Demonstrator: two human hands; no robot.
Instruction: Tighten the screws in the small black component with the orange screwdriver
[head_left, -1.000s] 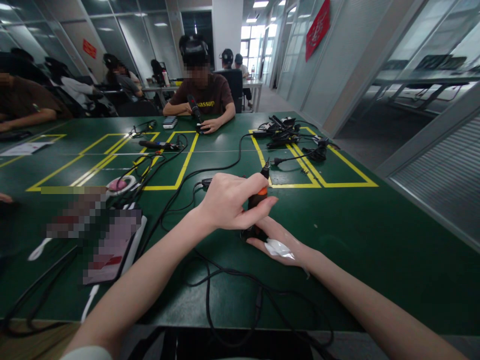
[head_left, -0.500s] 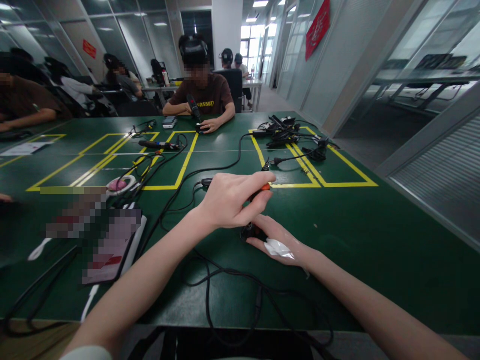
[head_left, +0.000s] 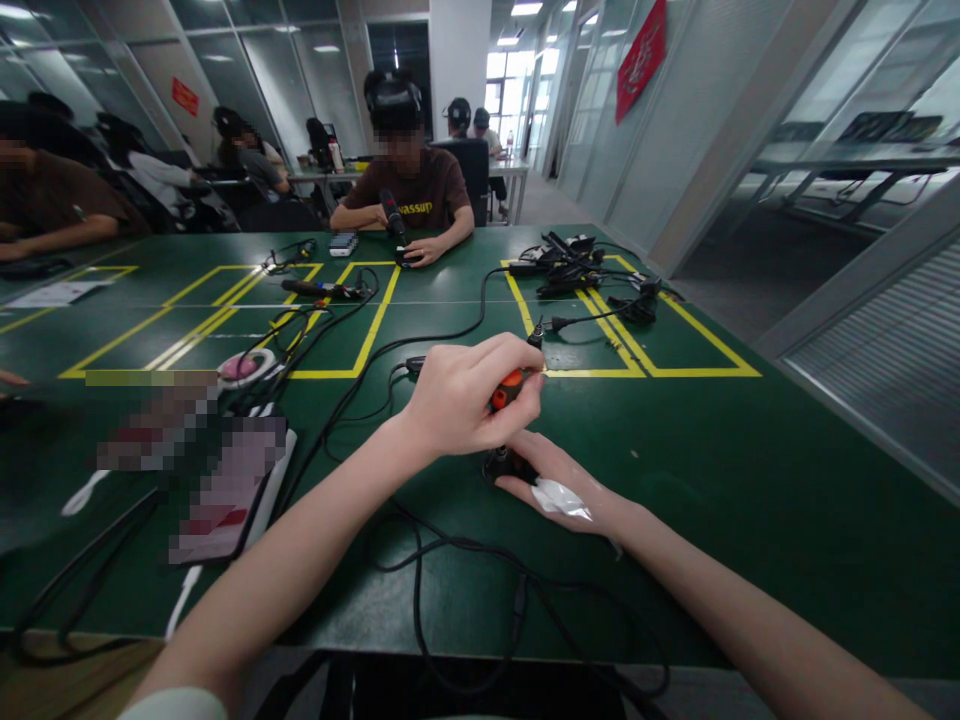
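Observation:
My left hand [head_left: 472, 395] is closed around a black-and-orange tool [head_left: 508, 388], and its orange parts show between thumb and fingers. A narrow dark tip [head_left: 538, 332] points up just beyond the knuckles. Below it, my right hand [head_left: 559, 480] lies on its side close to the table, thumb and fingers around a black object [head_left: 498, 464]. The left hand partly covers that object, so I cannot tell whether it belongs to the same tool. White tape [head_left: 562, 498] is stuck at the base of the right thumb.
Loose black cables [head_left: 480, 545] loop across the green table [head_left: 720, 500]. A heap of black cables and plugs [head_left: 566, 265] lies far right. Phones [head_left: 229, 490], a tape roll [head_left: 247, 368] and another black tool [head_left: 322, 290] are left. Opposite, a person [head_left: 409, 200] holds an electric screwdriver.
The fingers of my left hand have curled further round the tool, showing more of its orange parts. My right hand stays nearly in place. The view has shifted slightly.

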